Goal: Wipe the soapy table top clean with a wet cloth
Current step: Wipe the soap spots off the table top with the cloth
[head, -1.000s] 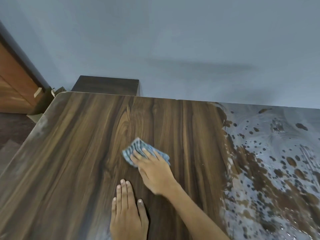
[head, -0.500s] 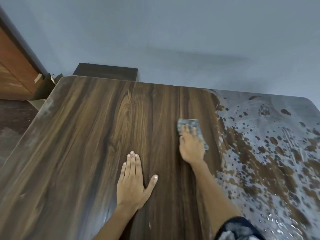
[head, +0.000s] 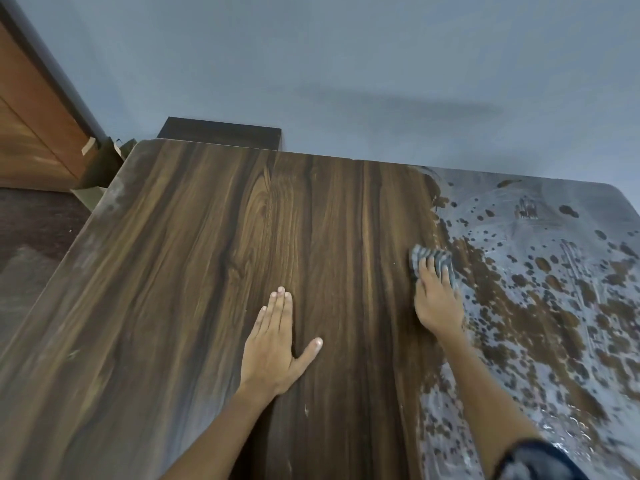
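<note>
A dark wood-grain table top fills the view. Its right part is covered with whitish soapy foam broken by brown bare spots. A small blue-grey striped cloth lies at the foam's left border. My right hand presses flat on the cloth with straight fingers, covering its near half. My left hand rests flat on the bare wood, fingers together and thumb spread.
A grey wall rises behind the table. A dark low cabinet stands past the far edge. A brown wooden door and dark floor lie to the left.
My right hand has slid the cloth rightwards across the wood to the edge of the foam. My left hand has stayed flat on the wood, its thumb now spread.
</note>
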`<action>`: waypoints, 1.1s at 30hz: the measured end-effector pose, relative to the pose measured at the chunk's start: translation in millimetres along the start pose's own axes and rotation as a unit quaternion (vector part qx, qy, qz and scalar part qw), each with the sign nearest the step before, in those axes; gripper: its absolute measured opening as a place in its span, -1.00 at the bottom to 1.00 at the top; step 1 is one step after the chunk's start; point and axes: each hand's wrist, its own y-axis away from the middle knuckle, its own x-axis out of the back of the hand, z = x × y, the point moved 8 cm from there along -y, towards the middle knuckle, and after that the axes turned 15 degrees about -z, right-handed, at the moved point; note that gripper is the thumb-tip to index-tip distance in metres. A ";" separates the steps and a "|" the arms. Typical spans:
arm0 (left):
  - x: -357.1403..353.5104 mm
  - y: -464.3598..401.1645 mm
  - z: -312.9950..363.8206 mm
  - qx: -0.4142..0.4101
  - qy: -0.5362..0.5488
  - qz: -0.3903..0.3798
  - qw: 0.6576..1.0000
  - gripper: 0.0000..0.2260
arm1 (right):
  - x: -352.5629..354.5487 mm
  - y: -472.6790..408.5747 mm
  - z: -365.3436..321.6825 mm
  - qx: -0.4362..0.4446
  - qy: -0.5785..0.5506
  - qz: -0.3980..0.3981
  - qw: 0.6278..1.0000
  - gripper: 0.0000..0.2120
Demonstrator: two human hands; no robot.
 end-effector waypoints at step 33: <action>21.5 41.3 -46.6 0.037 0.355 0.157 0.921 -0.35 | -136.0 155.8 -170.5 0.379 0.138 -0.089 0.911 -0.51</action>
